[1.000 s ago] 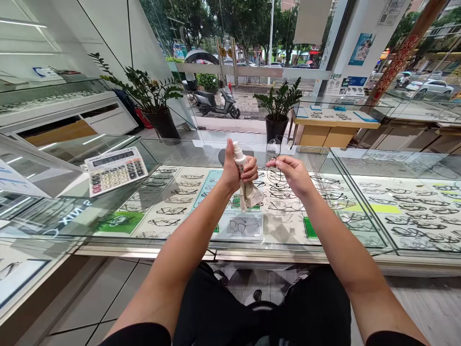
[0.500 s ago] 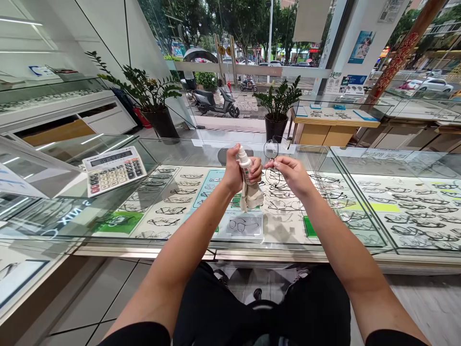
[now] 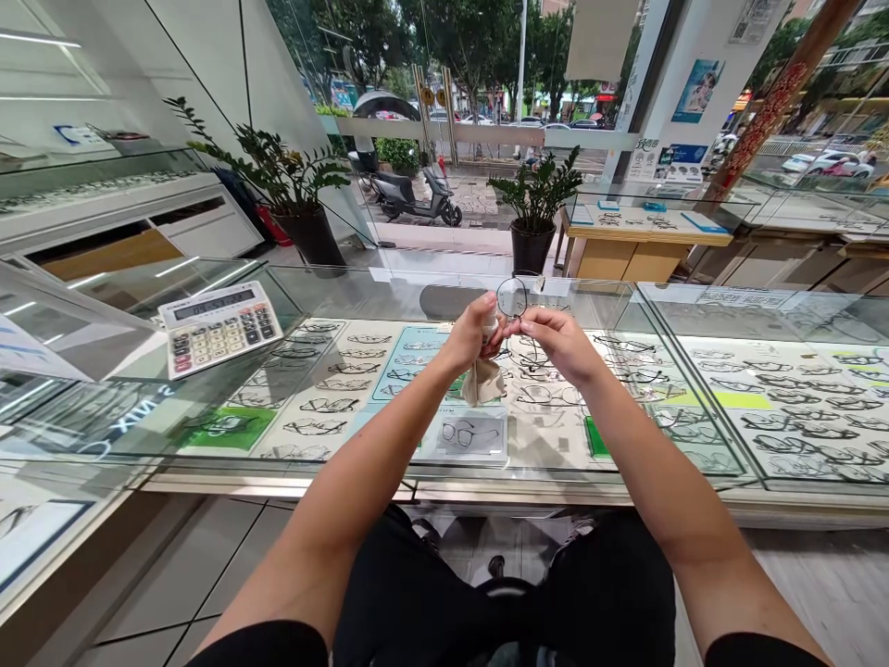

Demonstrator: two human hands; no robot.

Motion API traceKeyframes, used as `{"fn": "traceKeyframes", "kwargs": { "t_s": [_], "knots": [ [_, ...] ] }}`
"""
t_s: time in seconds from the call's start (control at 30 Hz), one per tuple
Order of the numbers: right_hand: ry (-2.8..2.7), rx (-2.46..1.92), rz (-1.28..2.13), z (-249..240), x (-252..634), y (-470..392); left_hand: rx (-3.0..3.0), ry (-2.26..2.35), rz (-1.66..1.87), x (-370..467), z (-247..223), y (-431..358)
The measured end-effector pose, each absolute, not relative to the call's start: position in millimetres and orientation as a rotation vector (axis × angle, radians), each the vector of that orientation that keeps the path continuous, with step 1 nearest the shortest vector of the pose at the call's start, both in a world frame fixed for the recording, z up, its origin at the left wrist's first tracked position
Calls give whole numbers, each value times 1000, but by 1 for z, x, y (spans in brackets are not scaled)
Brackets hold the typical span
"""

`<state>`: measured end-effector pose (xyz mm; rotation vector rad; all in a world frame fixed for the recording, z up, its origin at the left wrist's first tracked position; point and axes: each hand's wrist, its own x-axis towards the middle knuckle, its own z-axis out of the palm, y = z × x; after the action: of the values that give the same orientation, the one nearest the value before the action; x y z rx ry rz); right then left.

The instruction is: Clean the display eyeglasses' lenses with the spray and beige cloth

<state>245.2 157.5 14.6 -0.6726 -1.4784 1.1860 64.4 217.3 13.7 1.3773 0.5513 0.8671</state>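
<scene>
My left hand [image 3: 476, 332] is closed round a small white spray bottle [image 3: 490, 326], mostly hidden by the fingers. A beige cloth [image 3: 483, 382] hangs down from the same hand. With its thumb and fingers, my right hand [image 3: 556, 341] pinches a pair of thin-rimmed round glasses [image 3: 512, 298]. One lens stands upright just right of the bottle, and the two hands almost meet there. Both are above the glass counter top.
Below lies a glass display counter [image 3: 389, 472] with rows of eyeglasses [image 3: 330, 406] inside. A calculator [image 3: 219, 329] rests on the glass at left. Beyond the counter stand two potted plants [image 3: 532, 245] and a low display table [image 3: 645, 250].
My left hand has turned the bottle towards the glasses, so its nozzle now faces the lens. The glasses have come slightly left and the hands are closer together.
</scene>
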Motion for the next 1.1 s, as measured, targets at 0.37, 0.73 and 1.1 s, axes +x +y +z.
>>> {"fn": "traceKeyframes", "kwargs": {
  "t_s": [0.37,0.73,1.1],
  "knots": [
    [-1492,-701,1194,12,244,158,1418,600,972,65,15,216],
    [-1191,-720,1111,12,248,164,1757,610,763,65,21,202],
    [-1010,-653,1208,16,253,167,1488,642,1058,29,33,238]
  ]
}}
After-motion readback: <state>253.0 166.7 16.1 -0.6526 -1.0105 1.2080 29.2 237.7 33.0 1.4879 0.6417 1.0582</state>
